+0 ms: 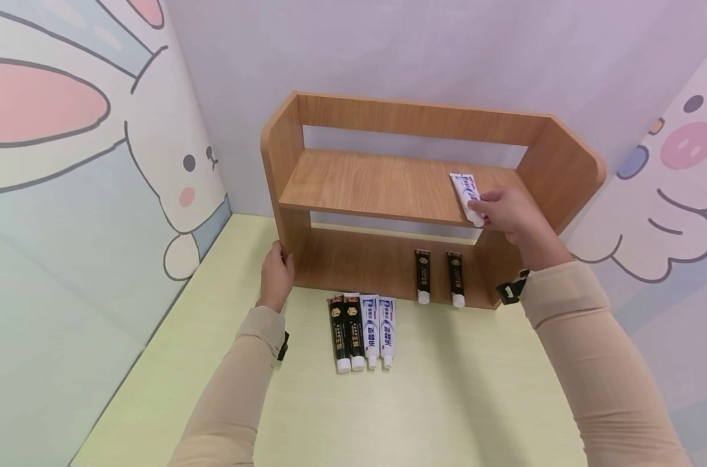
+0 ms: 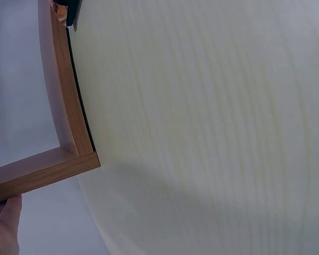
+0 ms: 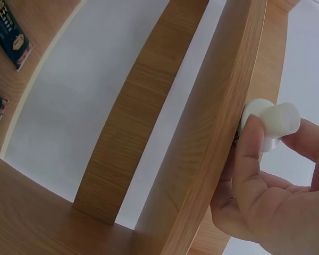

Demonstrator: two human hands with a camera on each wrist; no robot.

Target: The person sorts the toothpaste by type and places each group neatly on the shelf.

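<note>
My right hand (image 1: 508,211) pinches a white toothpaste tube (image 1: 466,193) near its cap end. The tube lies tilted over the right part of the upper shelf, its cap (image 3: 282,119) jutting past the front edge. On the left, my left hand (image 1: 276,275) rests against the outside of the wooden shelf's (image 1: 286,146) left side panel, low down; in the left wrist view only its fingertips (image 2: 11,207) show against the wood. Two black toothpaste tubes, one (image 1: 423,275) left of the other (image 1: 455,277), lie on the lower shelf at the right, white caps forward.
On the pale table (image 1: 412,415) before the shelf, two black tubes (image 1: 346,331) and two white tubes (image 1: 379,331) lie side by side, caps toward me. Behind the shelf stands a plain wall (image 1: 388,45); cartoon-printed panels (image 1: 67,259) flank both sides.
</note>
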